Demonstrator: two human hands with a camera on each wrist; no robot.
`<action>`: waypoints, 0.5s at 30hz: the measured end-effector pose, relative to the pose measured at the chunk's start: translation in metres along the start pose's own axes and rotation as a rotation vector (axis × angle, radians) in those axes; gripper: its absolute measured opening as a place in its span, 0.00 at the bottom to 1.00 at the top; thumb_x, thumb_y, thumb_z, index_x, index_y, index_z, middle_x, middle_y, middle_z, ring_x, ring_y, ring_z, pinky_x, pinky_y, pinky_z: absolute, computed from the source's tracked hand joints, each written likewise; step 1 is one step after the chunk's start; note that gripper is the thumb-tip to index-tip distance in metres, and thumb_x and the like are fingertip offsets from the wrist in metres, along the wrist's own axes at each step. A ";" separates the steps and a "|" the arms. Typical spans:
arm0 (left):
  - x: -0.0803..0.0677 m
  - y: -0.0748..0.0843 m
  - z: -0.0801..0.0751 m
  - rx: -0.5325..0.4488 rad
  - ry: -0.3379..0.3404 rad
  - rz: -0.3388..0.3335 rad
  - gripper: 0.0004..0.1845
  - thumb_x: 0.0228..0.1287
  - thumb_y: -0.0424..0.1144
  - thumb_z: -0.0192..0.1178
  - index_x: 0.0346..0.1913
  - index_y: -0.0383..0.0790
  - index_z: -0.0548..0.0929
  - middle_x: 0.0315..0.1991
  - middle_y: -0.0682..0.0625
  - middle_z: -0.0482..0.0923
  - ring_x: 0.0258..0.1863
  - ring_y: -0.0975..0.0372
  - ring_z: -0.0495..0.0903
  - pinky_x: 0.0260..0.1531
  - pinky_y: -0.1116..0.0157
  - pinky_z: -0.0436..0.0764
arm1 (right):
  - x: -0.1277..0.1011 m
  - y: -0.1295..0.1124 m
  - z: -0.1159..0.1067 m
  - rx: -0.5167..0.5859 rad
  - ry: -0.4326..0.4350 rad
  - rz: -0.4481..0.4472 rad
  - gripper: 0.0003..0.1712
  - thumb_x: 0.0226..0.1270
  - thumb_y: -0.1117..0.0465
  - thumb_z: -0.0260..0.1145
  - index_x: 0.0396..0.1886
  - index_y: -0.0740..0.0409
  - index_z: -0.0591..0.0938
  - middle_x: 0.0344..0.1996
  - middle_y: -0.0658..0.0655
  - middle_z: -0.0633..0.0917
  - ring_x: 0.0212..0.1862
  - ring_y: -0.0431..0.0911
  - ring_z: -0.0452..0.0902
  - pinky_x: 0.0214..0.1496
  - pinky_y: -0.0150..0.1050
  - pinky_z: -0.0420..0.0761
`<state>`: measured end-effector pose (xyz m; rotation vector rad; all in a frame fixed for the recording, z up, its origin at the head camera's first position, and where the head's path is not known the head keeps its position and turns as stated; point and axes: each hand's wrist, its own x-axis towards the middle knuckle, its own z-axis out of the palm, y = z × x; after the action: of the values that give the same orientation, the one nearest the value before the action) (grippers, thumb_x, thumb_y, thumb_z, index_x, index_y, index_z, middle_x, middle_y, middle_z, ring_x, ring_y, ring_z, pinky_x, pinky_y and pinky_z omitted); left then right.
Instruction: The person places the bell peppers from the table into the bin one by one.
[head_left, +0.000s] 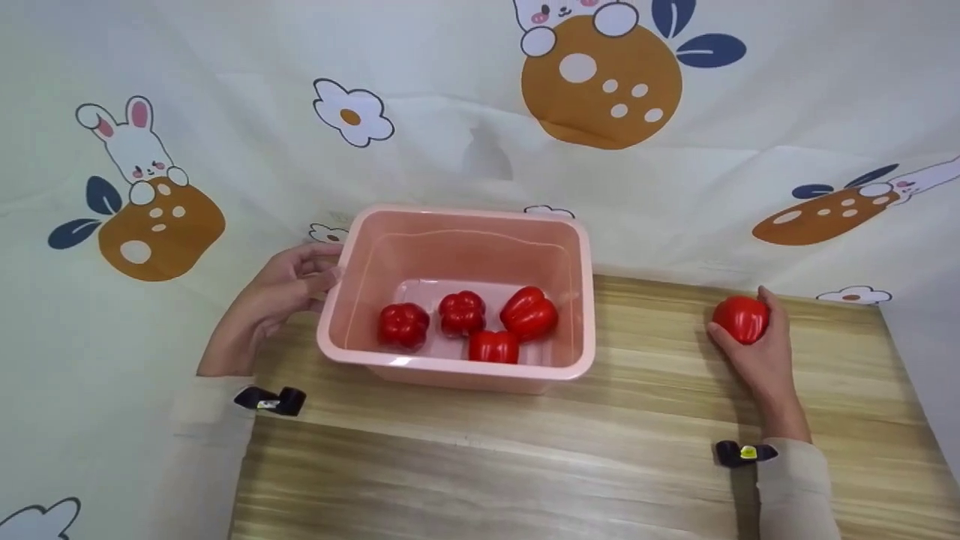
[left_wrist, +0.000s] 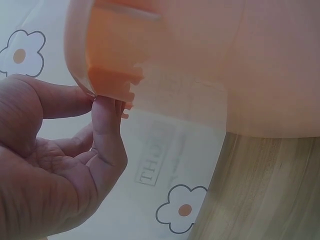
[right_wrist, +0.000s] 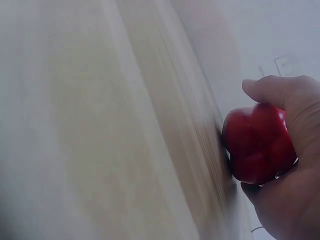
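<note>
A pink plastic basin (head_left: 457, 366) stands on the wooden table, left of the middle. Several red bell peppers lie inside it, one of them a bell pepper (head_left: 529, 313) by the right wall. My left hand (head_left: 289, 289) pinches the basin's left rim between thumb and fingers; the left wrist view shows the hand (left_wrist: 65, 160) at the rim's underside. Far to the right, my right hand (head_left: 761, 356) grips another red bell pepper (head_left: 741, 319) at the table's back right. In the right wrist view thumb and fingers lie around this pepper (right_wrist: 257, 145).
The wooden table (head_left: 480, 465) stretches in front of the basin and between it and my right hand. A pale cloth (head_left: 442, 150) printed with rabbits, oranges and flowers hangs behind the table and along its sides.
</note>
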<state>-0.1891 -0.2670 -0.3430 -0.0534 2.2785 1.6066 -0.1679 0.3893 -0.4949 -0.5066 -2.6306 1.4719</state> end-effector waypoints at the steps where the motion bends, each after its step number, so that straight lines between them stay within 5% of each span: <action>1: 0.000 -0.001 0.001 0.001 -0.002 0.000 0.30 0.80 0.38 0.58 0.79 0.36 0.66 0.56 0.43 0.78 0.46 0.61 0.85 0.44 0.62 0.93 | -0.001 0.001 0.000 0.001 -0.002 -0.002 0.62 0.67 0.52 0.77 0.87 0.43 0.45 0.85 0.60 0.53 0.83 0.62 0.49 0.80 0.70 0.67; 15: -0.001 -0.003 -0.001 -0.020 -0.008 0.001 0.31 0.79 0.38 0.58 0.79 0.37 0.65 0.54 0.45 0.78 0.44 0.62 0.86 0.45 0.63 0.92 | 0.001 -0.003 0.006 0.038 0.037 0.020 0.59 0.65 0.61 0.76 0.86 0.46 0.48 0.83 0.58 0.58 0.82 0.57 0.52 0.80 0.65 0.69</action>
<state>-0.1883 -0.2690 -0.3449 -0.0511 2.2570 1.6280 -0.1705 0.3830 -0.4959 -0.5530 -2.5716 1.5000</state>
